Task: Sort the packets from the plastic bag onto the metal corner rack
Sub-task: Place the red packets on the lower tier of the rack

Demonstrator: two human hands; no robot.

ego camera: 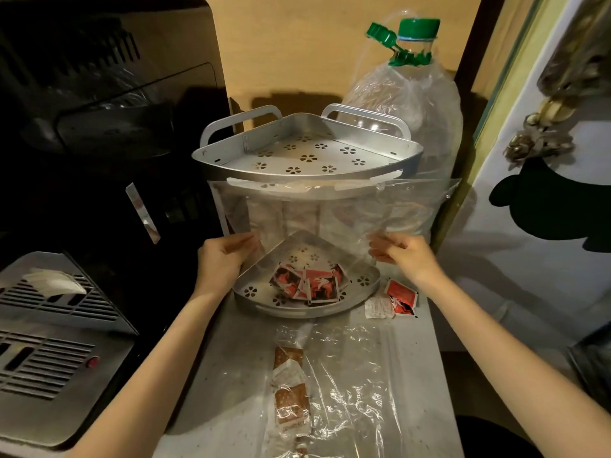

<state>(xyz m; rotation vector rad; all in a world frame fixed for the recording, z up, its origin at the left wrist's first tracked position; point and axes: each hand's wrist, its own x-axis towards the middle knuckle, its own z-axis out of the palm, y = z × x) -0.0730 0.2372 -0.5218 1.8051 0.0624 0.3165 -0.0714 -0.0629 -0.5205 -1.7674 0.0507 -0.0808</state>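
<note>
Both hands are holding up a clear plastic bag (330,209) in front of the metal corner rack (307,153): the left hand (224,259) is gripping the bag's lower left edge, and the right hand (401,254) is pinching its lower right edge, so the sheet is hanging stretched between them, across the gap between the rack's two shelves. Seen through the bag, a heap of red and black packets (307,284) is lying on the rack's lower shelf (363,282); the upper shelf is showing only its flower-shaped holes. Just right of the rack, a red packet (401,297) and a pale packet (377,307) are lying on the counter (231,358). In front of the rack, a second crumpled plastic bag (347,391) is lying on the counter with brown and white packets (291,391) in it. Behind the rack, to its right, a large clear bottle (416,87) with a green cap is standing, wrapped in plastic
</note>
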